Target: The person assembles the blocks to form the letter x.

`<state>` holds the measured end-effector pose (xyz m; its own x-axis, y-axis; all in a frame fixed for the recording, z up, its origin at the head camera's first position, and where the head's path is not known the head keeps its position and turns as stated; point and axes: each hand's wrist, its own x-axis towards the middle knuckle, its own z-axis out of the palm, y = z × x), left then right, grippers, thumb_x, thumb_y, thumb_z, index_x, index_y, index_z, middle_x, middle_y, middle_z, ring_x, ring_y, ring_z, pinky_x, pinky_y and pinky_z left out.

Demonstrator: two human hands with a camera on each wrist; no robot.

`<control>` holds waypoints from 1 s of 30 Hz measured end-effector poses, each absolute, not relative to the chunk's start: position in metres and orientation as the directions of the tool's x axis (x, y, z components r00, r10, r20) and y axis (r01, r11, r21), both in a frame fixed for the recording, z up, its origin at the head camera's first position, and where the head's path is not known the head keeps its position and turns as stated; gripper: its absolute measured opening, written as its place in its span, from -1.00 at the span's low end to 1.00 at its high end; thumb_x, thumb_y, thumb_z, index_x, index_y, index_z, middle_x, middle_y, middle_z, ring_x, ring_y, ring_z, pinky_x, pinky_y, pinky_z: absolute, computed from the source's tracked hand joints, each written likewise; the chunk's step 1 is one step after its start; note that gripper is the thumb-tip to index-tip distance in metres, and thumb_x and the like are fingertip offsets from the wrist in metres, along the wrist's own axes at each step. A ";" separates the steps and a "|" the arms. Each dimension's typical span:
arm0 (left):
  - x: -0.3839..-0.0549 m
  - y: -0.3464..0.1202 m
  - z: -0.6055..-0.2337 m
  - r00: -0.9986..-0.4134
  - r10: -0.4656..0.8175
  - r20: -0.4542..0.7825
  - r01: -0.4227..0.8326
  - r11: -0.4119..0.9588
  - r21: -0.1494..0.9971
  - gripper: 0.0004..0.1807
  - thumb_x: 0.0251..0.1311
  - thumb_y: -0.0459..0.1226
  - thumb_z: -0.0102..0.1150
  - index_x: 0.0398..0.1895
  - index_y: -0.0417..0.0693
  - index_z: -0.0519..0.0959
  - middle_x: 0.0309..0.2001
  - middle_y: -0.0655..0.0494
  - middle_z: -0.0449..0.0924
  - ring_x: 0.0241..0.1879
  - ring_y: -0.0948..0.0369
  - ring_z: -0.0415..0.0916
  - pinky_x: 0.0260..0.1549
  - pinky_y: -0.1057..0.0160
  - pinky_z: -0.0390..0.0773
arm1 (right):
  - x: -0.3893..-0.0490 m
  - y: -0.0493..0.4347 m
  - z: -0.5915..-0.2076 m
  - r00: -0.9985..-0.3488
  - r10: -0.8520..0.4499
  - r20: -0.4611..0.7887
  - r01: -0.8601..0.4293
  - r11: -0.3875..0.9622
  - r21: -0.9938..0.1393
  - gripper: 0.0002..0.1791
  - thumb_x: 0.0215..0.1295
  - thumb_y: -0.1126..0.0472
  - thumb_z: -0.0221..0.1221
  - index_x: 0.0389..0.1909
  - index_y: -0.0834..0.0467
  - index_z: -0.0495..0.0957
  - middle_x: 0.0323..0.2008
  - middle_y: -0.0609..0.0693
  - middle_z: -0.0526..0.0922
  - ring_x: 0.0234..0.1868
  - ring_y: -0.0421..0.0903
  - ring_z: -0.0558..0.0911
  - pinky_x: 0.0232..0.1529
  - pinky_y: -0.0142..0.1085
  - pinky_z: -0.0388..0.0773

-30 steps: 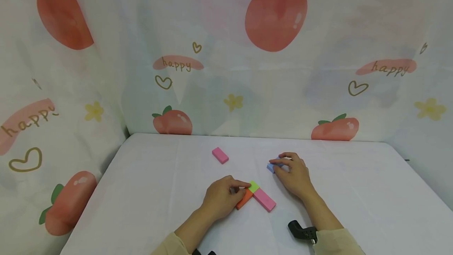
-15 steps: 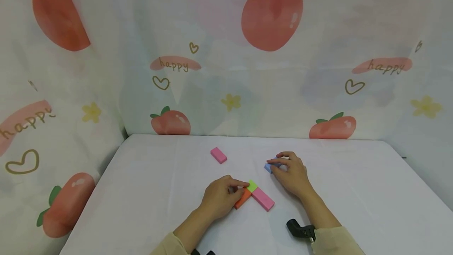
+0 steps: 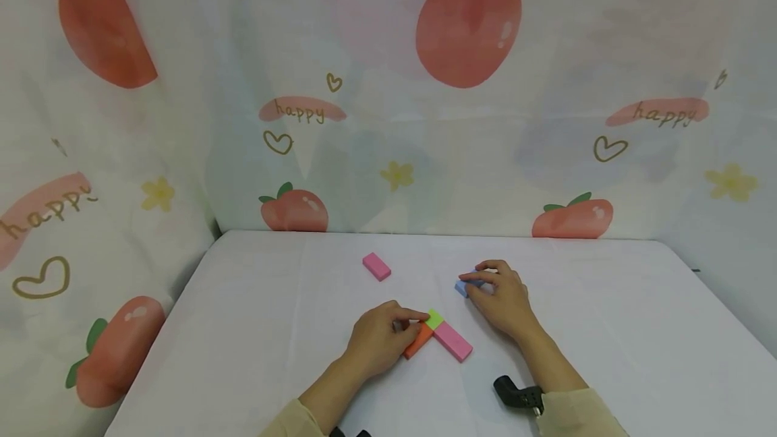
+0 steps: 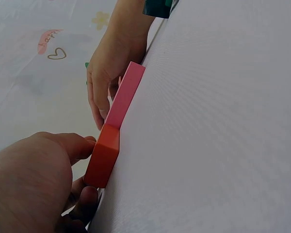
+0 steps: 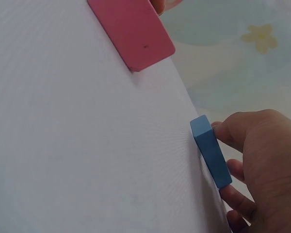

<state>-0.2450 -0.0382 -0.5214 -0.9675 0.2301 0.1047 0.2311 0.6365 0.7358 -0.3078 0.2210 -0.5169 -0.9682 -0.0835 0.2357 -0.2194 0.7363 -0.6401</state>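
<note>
My left hand (image 3: 379, 336) holds an orange block (image 3: 417, 342) with thumb and fingers, the index fingertip touching a small lime green block (image 3: 434, 319). A long pink block (image 3: 453, 342) meets the green one at an angle; all three lie on the white table. In the left wrist view the orange block (image 4: 103, 158) stands against the pink block's end, and the green one is hidden. Farther right, my right hand (image 3: 500, 297) pinches a blue block (image 3: 463, 288) lying on the table. In the right wrist view fingers touch this blue block (image 5: 213, 158) at both ends.
A separate pink block (image 3: 377, 266) lies toward the back of the white table (image 3: 243, 342). A patterned cloth (image 3: 370, 154) hangs behind and at the left side. Black wrist straps or mounts (image 3: 516, 394) show near the sleeves.
</note>
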 end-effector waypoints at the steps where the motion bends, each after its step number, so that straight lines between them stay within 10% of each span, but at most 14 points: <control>1: -0.245 -0.038 -0.521 -0.967 0.231 0.106 0.233 0.637 0.735 -0.74 0.32 -0.12 0.30 -0.04 0.52 0.78 -0.47 0.40 0.47 -0.50 0.39 0.38 -0.49 0.36 0.35 | -0.308 0.221 -0.517 -0.968 -0.084 0.235 -0.219 0.736 -0.640 -0.75 0.38 0.19 0.28 0.00 0.02 0.79 0.24 0.16 0.49 0.31 0.29 0.38 0.18 0.23 0.20; 30: -0.243 -0.037 -0.518 -0.968 0.228 0.105 0.230 0.639 0.734 -0.76 0.31 -0.11 0.32 -0.04 0.48 0.79 -0.47 0.40 0.46 -0.49 0.41 0.38 -0.48 0.38 0.34 | -0.305 0.219 -0.514 -0.968 -0.118 0.223 -0.238 0.719 -0.653 -0.78 0.36 0.19 0.31 -0.03 0.00 0.80 0.22 0.13 0.50 0.30 0.26 0.42 0.21 0.24 0.16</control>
